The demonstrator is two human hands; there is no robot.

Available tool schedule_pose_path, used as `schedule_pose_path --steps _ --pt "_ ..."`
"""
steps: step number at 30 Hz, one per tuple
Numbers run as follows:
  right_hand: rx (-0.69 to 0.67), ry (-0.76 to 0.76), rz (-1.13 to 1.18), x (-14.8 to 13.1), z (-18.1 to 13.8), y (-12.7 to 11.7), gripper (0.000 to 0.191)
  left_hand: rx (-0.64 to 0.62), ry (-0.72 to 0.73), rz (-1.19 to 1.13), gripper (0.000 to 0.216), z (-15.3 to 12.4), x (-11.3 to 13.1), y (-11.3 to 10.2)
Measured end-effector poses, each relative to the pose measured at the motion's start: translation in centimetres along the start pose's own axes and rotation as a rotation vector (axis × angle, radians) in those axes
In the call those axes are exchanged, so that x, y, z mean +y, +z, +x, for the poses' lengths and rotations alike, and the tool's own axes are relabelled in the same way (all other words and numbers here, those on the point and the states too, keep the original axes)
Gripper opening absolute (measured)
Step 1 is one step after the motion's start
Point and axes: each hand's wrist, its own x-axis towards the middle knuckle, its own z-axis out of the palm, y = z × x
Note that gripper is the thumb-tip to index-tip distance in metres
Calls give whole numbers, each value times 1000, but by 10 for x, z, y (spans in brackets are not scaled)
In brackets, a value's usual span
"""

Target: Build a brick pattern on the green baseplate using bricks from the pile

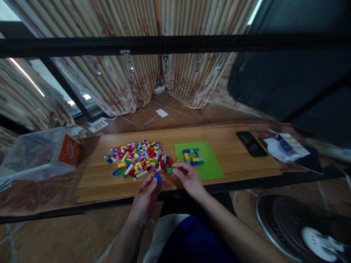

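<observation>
We see 2 bare hands over the near edge of a wooden board (236, 171). The left hand (146, 187) has its thumb and finger clamped on 1 blue brick (157, 178); the right hand (189, 179) pinches 1 green brick (170, 170) at its fingertips, between the brick pile (141, 155) and the green baseplate (215, 168).

On the baseplate, right of the pile, we find a low rectangular brick frame (193, 150) with an open middle: blue and green along the far side, yellow on the left, grey on the right, blue at the near side. The pile, left of it, mixes red, yellow, white, pink, blue and green.

At the far left we see a clear plastic bin (30, 157) with a few small coloured pieces inside. Its orange label (69, 150) bears pale lettering too blurred for us to read.
</observation>
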Motion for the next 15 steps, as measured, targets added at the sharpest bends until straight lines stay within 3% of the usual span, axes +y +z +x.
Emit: schedule_pose_path --steps 9,15 --pt "332 40 -107 17 16 -112 34 -31 -78 265 38 5 -28 9" --pt "303 -35 -322 19 28 -129 29 18 -23 413 42 12 -27 22"
